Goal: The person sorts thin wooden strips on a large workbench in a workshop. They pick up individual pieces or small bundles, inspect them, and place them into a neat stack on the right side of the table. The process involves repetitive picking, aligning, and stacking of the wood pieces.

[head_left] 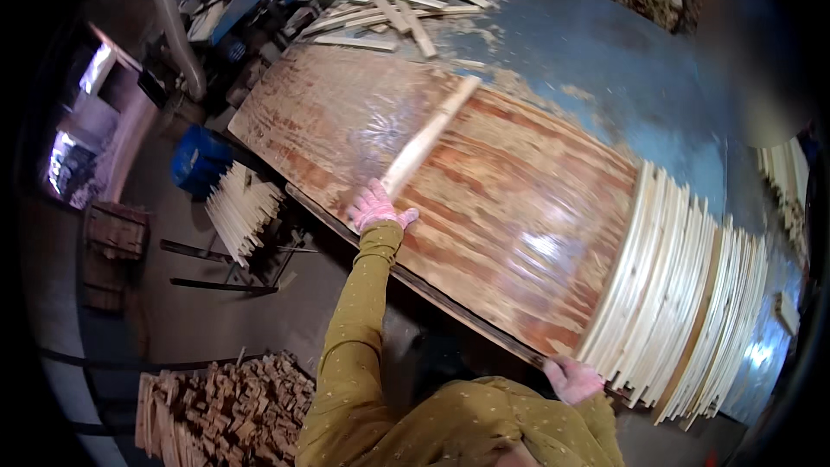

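My left hand [380, 207], in a pink-and-white glove, reaches over a large worn plywood board [510, 182]. Between its fingers and thumb is the near end of a long pale wooden strip [432, 137], slanting across the board away from me. Slight blur softens that strip's near end. Down at the board's near edge, my right hand [573, 379], also gloved in pink, rests loosely with its thumb apart, beside the closest ends of a row of pale wooden strips [666, 285]. Those strips lie side by side over the right part of the table; one of them is browner.
Loose strips [406, 4] lie crisscrossed on the blue tabletop [622, 78] at the far side, with sawdust near them. Left of the board stand a blue barrel [201, 160] and a rack of strips [245, 212]. A heap of wood offcuts [229, 411] is at lower left.
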Available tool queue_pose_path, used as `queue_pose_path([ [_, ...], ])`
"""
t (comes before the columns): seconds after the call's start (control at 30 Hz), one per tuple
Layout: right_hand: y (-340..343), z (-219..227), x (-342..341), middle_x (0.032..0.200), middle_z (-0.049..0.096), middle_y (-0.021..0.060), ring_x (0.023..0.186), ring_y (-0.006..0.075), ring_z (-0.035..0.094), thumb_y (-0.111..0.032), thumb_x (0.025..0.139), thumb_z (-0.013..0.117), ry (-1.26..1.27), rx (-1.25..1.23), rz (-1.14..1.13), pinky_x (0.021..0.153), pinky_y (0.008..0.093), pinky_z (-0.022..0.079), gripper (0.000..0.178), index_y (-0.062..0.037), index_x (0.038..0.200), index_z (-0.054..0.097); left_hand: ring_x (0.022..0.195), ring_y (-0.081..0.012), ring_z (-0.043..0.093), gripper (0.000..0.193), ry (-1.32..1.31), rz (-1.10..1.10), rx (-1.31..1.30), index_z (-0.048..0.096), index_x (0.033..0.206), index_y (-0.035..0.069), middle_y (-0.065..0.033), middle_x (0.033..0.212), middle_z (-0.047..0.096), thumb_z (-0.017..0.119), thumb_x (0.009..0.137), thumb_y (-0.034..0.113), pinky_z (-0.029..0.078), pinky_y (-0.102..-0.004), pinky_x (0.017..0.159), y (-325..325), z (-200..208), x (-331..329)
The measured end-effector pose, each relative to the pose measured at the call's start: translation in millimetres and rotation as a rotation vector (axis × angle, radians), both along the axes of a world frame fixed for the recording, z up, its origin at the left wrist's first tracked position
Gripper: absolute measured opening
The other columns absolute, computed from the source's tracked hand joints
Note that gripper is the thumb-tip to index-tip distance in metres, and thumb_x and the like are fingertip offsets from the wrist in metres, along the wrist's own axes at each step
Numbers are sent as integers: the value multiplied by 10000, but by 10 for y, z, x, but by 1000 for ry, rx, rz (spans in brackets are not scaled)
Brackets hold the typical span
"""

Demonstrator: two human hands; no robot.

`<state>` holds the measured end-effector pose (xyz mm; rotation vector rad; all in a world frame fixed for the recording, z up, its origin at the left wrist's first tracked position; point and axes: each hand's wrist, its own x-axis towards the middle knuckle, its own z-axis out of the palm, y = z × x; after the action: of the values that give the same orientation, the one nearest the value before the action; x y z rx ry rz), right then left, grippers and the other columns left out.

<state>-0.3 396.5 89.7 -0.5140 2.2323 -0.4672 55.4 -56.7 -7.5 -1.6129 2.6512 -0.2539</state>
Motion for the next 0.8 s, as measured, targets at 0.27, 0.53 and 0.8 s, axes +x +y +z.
queue_pose_path([
  [0.27, -3003, -551, 641, 886, 680, 196, 836, 284, 673, -368, 939, 567, -122, -541, 617, 758, 369, 524, 365, -112, 1193, 621, 812, -304, 656, 417, 979, 153, 1397, 662, 1099, 108, -149, 956, 676, 642, 790, 387, 536, -415, 721, -712, -655, 1585],
  [0.53, -4165, -1681, 119, 938, 670, 48, 737, 115, 624, -323, 975, 546, -516, -729, 489, 629, 283, 533, 356, -76, 1229, 582, 784, -201, 624, 381, 1962, 446, 1091, 593, 1149, 61, -84, 868, 624, 656, 818, 237, 525, -348, 623, 674, 1069, 3153],
  [0.8, -4780, -851, 1179, 923, 618, -19, 776, 63, 555, -267, 971, 572, -718, -720, 914, 689, 238, 503, 350, -68, 1258, 564, 853, -300, 660, 498, 1559, 1783, -511, 556, 1200, -13, -239, 996, 636, 575, 903, 387, 588, -414, 727, 1479, 3187, 5175],
])
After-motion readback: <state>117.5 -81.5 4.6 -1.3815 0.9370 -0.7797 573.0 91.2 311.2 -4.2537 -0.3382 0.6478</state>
